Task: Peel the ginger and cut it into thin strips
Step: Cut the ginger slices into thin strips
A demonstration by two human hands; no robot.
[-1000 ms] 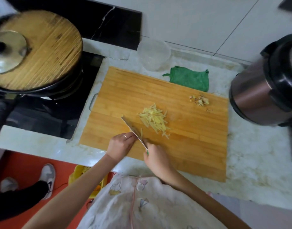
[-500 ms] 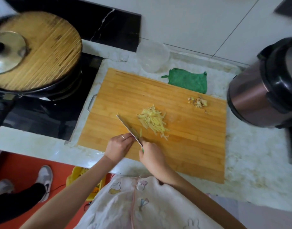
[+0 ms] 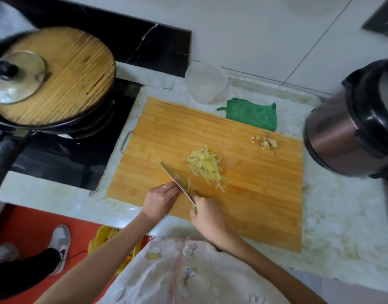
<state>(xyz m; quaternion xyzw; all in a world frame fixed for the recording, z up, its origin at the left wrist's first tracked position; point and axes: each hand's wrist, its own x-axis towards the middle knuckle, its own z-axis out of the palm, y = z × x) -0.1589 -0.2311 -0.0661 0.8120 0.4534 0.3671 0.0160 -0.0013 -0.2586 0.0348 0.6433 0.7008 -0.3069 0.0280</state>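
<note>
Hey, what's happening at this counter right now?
A person is cutting ginger on a bamboo cutting board. Their right grip holds a green-handled knife, its blade angled down onto the board. The left grip is curled against the blade's side; what it steadies is hidden. A pile of ginger strips lies beyond the knife, and peel scraps sit near the board's far right corner.
</note>
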